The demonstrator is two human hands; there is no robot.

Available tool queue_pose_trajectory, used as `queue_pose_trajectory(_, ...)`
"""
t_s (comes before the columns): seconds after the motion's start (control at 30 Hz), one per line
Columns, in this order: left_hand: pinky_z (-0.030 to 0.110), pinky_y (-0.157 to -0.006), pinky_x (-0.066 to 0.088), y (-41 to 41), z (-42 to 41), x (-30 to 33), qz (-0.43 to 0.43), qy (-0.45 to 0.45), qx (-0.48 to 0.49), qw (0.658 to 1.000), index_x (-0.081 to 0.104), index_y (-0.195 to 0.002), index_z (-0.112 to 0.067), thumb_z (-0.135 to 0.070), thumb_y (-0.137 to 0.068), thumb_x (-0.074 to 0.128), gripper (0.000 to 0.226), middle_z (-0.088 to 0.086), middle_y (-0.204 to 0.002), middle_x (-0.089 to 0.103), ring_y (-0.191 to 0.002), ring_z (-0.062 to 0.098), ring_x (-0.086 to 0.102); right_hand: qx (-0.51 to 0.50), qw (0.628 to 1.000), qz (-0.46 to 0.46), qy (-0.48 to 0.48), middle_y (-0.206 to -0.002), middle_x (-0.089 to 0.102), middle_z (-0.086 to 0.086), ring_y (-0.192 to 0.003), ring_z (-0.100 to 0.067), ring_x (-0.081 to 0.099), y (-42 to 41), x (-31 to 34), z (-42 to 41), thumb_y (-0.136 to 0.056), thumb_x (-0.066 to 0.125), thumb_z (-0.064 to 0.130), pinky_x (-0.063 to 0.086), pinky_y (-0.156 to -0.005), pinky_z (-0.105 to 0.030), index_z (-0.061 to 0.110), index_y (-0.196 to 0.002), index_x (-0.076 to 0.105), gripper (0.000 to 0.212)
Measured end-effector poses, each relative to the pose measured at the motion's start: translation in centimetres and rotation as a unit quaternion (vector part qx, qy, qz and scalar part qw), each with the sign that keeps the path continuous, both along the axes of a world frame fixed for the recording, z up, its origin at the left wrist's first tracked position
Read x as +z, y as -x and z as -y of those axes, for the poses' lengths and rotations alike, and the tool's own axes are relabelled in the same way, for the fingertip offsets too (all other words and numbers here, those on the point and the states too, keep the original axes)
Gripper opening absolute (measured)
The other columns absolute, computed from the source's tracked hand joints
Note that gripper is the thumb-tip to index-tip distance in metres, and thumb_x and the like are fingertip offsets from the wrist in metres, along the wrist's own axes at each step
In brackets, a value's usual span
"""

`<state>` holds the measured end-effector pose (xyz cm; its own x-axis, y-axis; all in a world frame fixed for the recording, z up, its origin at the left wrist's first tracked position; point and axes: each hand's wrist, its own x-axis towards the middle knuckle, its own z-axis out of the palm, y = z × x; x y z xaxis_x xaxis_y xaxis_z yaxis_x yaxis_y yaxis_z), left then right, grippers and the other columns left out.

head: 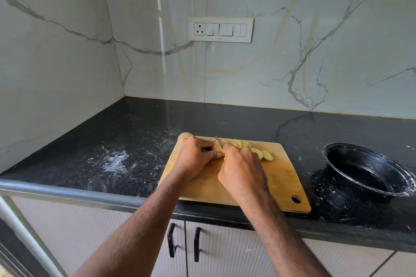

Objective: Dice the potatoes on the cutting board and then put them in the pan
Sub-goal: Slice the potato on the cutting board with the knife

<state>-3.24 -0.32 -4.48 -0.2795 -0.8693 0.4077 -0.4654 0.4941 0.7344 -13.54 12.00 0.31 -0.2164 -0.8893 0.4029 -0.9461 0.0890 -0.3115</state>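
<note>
Right hand [242, 165] gripping knife [218, 142], left hand [195, 157] pinning potato [215, 149] on board [279, 177] beside slices [256, 152]; fingertips near blade, liable to nicking on slip; pan [369, 171] rightward on desk [112, 141].

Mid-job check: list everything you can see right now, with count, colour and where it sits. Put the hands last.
cutting board: one, light wood, on the counter's front edge.
potato slices: several, pale yellow, fanned across the board's far side.
whole potato: one, tan, at the board's far left corner, partly hidden.
knife: one, steel blade with yellow at the handle, over the board.
pan: one, black, right of the board, nothing visible inside.
counter: one, black speckled, with white smears.
switch panel: one, white, on the marble wall.
cabinet handles: two, black, below the counter.
left hand: curled over the potato being cut.
right hand: grips the knife.
</note>
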Motion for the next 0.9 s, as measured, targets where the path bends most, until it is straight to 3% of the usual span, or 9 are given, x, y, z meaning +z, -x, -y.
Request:
queue_pose_trajectory(0.1, 0.001, -0.074, 0.045, 0.0, 0.3, -0.2, 0.006, -0.007, -0.002, 1.000, 0.078, -0.107, -0.008, -0.022, -0.077, 0.086, 0.033, -0.006, -0.101, 0.075, -0.088, 0.003, 0.069, -0.003, 1.000, -0.001, -0.003, -0.101, 0.063, -0.005, -0.077, -0.014, 0.050, 0.0, -0.1, 0.4, -0.098, 0.054, 0.015, 0.041, -0.058, -0.024, 0.017, -0.123, 0.061, 0.026)
queue_pose_trajectory(0.27, 0.021, -0.094, 0.053, -0.1, 0.3, -0.2, 0.010, -0.018, -0.011, 1.000, 0.074, -0.118, -0.010, -0.020, -0.079, 0.084, 0.042, 0.001, -0.111, 0.075, -0.097, 0.003, 0.069, -0.004, 1.000, 0.002, -0.021, -0.108, 0.062, -0.006, -0.081, -0.014, 0.047, 0.0, -0.4, 1.5, -0.098, 0.057, 0.018, 0.044, -0.061, -0.026, 0.018, -0.125, 0.059, 0.027)
queue_pose_trajectory(0.5, 0.000, -0.082, 0.044, 0.1, 0.6, -0.4, -0.001, -0.039, -0.007, 0.999, 0.073, -0.118, -0.006, -0.022, -0.075, 0.087, 0.047, 0.001, -0.110, 0.075, -0.099, 0.008, 0.068, 0.000, 1.000, 0.018, -0.005, -0.096, 0.059, 0.000, -0.077, -0.012, 0.054, 0.5, -2.2, 2.1, -0.100, 0.055, 0.020, 0.047, -0.059, -0.023, 0.021, -0.124, 0.061, 0.024)
queue_pose_trajectory(0.57, 0.003, -0.084, 0.045, 0.1, 0.5, -0.5, -0.003, -0.042, -0.005, 0.999, 0.073, -0.119, -0.006, -0.023, -0.074, 0.088, 0.050, 0.001, -0.110, 0.074, -0.101, 0.009, 0.068, 0.002, 1.000, 0.025, 0.001, -0.098, 0.062, 0.000, -0.078, -0.012, 0.057, 0.6, -2.7, 1.9, -0.100, 0.055, 0.018, 0.050, -0.059, -0.023, 0.022, -0.125, 0.062, 0.027)
queue_pose_trajectory(0.73, 0.023, -0.101, 0.049, 0.1, 0.3, -0.3, -0.002, -0.033, 0.001, 0.999, 0.071, -0.121, -0.006, -0.025, -0.076, 0.087, 0.052, 0.005, -0.117, 0.073, -0.108, 0.013, 0.067, 0.005, 1.000, 0.031, -0.004, -0.106, 0.063, -0.003, -0.078, -0.011, 0.049, 1.0, -3.1, 1.2, -0.098, 0.057, 0.016, 0.041, -0.057, -0.019, 0.022, -0.126, 0.062, 0.029)
queue_pose_trajectory(0.83, 0.020, -0.100, 0.048, 0.2, 0.3, -0.3, -0.007, -0.036, 0.006, 0.999, 0.070, -0.122, -0.006, -0.024, -0.077, 0.087, 0.051, 0.004, -0.119, 0.072, -0.108, 0.010, 0.065, 0.006, 0.999, 0.032, -0.008, -0.105, 0.063, -0.002, -0.081, -0.010, 0.051, 1.3, -3.3, 0.7, -0.097, 0.059, 0.016, 0.051, -0.066, -0.023, 0.022, -0.125, 0.062, 0.028)
queue_pose_trajectory(0.9, 0.019, -0.093, 0.049, 0.1, 0.1, -0.2, -0.005, -0.031, 0.001, 1.000, 0.074, -0.115, -0.006, -0.022, -0.077, 0.086, 0.043, 0.001, -0.108, 0.074, -0.098, 0.006, 0.064, 0.007, 0.999, 0.033, 0.001, -0.104, 0.065, -0.001, -0.081, -0.011, 0.053, 1.6, -3.5, 0.5, -0.096, 0.060, 0.016, 0.054, -0.067, -0.023, 0.022, -0.124, 0.063, 0.029)
